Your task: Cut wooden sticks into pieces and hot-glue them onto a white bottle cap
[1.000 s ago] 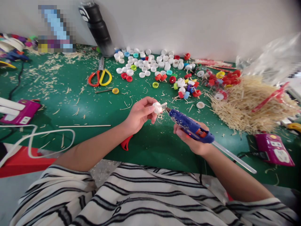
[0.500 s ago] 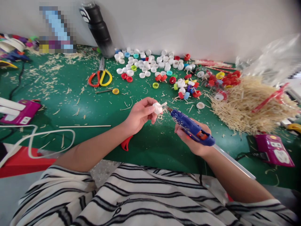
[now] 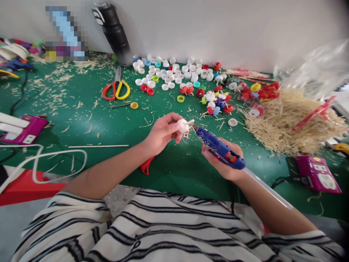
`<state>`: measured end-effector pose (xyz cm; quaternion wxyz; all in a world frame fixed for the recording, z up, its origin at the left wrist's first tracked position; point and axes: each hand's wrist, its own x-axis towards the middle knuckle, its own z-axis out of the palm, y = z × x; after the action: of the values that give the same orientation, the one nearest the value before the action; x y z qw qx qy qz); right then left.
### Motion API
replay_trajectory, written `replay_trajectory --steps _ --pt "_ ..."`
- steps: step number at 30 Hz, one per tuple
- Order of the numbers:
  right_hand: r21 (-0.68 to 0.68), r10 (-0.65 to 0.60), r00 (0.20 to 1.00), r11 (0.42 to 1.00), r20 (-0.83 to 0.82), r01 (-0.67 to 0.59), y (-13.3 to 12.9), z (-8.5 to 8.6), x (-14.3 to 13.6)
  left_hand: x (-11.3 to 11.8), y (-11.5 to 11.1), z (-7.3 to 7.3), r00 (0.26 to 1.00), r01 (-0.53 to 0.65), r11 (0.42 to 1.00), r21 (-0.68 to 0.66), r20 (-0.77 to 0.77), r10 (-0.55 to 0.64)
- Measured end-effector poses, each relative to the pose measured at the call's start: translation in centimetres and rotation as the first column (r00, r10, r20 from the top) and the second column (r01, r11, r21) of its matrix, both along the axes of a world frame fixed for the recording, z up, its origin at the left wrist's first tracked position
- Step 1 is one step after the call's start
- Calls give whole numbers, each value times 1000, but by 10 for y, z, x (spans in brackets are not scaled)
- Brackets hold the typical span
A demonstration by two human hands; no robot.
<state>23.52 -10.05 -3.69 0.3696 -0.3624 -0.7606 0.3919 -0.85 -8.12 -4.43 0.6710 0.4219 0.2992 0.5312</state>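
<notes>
Between thumb and fingers, my left hand (image 3: 165,134) pinches a white bottle cap (image 3: 183,125). A short pale stick (image 3: 190,122) juts from the cap toward the right. My right hand (image 3: 225,165) is wrapped round a blue glue gun (image 3: 215,145), with a small red light showing on it. The gun's nozzle points at the cap and sits close beside the stick; whether they touch I cannot tell. A long clear glue stick (image 3: 265,187) extends from the back of the gun along my right forearm.
Many bottle caps (image 3: 174,74) cover the back middle. Scissors (image 3: 116,87) lie left, near a black bottle (image 3: 113,34). To the right are a heap of thin wooden sticks (image 3: 291,122) and a purple power box (image 3: 317,174). A white cable (image 3: 60,153) loops at front left.
My right hand and the glue gun have shifted slightly to the left, closer to the cap. The left hand has barely moved, and the cap sits marginally further right.
</notes>
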Motion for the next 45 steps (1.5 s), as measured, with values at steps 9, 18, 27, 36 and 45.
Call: replay_trajectory --steps 9,18,27,36,45 --pt "32 31 1000 999 -2 -31 0 1 -2 1 0 1 1000 -10 1000 -5 -11 10" --pt "56 20 1000 998 17 -21 0 1 -1 0 0 -2 1000 -3 1000 11 -15 3" --pt "71 29 999 997 38 -31 0 4 -3 0 0 -1 1000 15 1000 24 -5 -15" --pt "73 13 999 997 32 -16 0 3 -2 1 -2 -1 999 -8 1000 26 -31 9" --pt "41 -14 1000 999 20 13 0 3 -2 2 -1 -4 993 -42 994 99 -110 52"
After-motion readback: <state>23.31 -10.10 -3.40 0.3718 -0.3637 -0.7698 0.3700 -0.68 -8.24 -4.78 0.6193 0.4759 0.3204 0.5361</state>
